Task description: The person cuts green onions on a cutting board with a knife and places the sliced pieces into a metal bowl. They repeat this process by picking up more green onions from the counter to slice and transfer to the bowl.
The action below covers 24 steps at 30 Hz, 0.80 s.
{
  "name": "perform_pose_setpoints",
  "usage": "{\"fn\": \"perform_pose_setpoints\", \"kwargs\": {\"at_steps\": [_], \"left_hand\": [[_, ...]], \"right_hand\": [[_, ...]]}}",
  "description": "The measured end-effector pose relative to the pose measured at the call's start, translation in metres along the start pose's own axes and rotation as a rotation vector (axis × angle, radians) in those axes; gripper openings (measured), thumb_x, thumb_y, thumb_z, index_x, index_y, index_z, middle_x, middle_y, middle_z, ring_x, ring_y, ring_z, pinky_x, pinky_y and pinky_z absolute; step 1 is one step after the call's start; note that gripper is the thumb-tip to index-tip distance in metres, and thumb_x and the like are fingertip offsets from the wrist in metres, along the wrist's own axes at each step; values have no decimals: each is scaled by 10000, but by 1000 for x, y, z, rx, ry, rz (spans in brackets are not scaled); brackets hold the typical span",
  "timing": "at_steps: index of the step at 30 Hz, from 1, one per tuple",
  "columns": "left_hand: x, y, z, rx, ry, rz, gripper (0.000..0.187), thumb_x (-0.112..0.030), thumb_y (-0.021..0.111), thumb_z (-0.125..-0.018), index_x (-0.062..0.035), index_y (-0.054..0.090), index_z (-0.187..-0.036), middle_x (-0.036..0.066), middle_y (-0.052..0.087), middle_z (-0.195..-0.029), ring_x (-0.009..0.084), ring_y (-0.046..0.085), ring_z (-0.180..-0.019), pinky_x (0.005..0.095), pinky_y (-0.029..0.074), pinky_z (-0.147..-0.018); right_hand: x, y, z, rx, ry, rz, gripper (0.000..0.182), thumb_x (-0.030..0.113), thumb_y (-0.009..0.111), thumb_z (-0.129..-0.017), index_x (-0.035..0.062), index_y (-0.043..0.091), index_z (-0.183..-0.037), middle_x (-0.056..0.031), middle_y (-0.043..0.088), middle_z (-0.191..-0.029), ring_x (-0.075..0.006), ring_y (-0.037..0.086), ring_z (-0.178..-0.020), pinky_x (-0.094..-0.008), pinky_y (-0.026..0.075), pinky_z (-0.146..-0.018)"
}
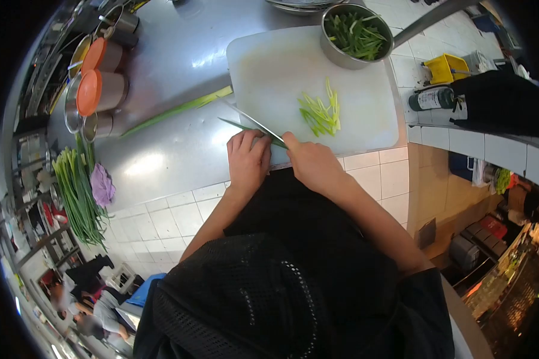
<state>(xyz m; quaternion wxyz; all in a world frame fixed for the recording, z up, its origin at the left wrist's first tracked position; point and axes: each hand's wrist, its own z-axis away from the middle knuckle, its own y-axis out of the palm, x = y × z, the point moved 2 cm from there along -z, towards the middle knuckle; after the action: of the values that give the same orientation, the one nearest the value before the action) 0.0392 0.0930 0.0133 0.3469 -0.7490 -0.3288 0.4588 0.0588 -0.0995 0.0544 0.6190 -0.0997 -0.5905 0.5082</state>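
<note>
My right hand [315, 164] is wrapped round the handle of a knife [253, 119], whose blade slants up and to the left across the near edge of the white cutting board [269, 66]. Curled fingers of my left hand [247, 158] press on a green scallion piece [232, 123] beside the blade; part of that piece is hidden under the hand and knife. Cut scallion strips [321, 110] lie in a loose heap on the board. Left of the board, a long scallion stalk [179, 110] rests on the steel counter.
A steel pot [348, 60] of cut greens stands at the board's far right corner. Orange-lidded containers [90, 93] line the counter's left side. Nearby are a scallion bunch [78, 191] and a purple cloth [102, 185]. Other people [99, 311] are at lower left.
</note>
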Motion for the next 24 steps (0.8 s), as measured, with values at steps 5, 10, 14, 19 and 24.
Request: {"fn": "perform_pose_setpoints", "kwargs": {"at_steps": [5,10,14,19,24], "left_hand": [[1,7,3,10,-37,31,268,-57,775,-888,-96,745,-1152,79,666,-1203,339,616,-1188,487,463,-1037],[-9,13,0,14,-42,120,281,-55,767,-911,-86,733,-1188,89,669,-1211,343,619,-1181,480,474,-1025],[-11,8,-8,-25,-15,132,294,-29,769,-912,-65,719,-1199,100,673,-1211,343,624,-1166,476,476,-1016],[2,0,-10,-55,-48,81,282,-15,776,-898,-62,718,-1169,95,679,-1195,336,628,-1153,474,475,-990],[5,4,-12,40,4,77,236,-28,774,-889,-55,720,-1118,88,677,-1172,326,635,-1158,459,496,-1001]], "right_hand": [[-64,-35,45,-54,-93,-372,218,115,659,-1051,33,589,-1241,-281,683,-853,-517,681,-824,-569,510,-737],[-68,-82,52,-68,280,14,295,135,627,-1055,22,592,-1326,-267,729,-899,-505,703,-838,-621,521,-751],[-5,-88,60,-262,114,14,335,142,582,-1080,58,546,-1402,-264,748,-981,-504,708,-832,-624,546,-757],[-3,-37,46,-168,93,5,333,74,575,-1022,37,527,-1349,-252,742,-942,-496,717,-816,-617,562,-742],[-4,-25,36,-32,106,139,341,13,568,-951,4,508,-1287,-241,715,-851,-479,725,-783,-600,576,-721]]}}
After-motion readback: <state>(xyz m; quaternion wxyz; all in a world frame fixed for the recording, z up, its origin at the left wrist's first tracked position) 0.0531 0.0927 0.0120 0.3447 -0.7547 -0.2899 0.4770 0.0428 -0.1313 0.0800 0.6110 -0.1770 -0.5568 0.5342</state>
